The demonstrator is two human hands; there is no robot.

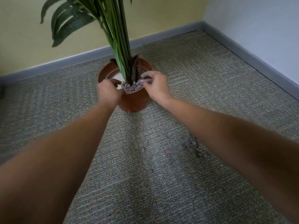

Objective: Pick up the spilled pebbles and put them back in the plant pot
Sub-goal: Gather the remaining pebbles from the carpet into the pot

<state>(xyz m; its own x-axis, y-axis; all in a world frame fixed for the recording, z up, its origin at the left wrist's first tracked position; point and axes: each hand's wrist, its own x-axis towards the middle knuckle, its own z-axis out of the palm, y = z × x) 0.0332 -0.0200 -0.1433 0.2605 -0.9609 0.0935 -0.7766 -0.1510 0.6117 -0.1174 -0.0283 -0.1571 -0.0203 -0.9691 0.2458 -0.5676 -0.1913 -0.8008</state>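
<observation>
head view, facing forward-down, near plant pot (134,102)

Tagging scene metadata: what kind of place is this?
Probably an office or similar indoor room, at a corner: grey patterned carpet, grey baseboard under painted walls, and a plant pot standing on the floor.

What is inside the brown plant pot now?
Grey pebbles lie around green stems, with a pale patch on the left. The left hand and right hand cover parts of the plant pot rim. Whatever lies under the pebbles is hidden.
</observation>
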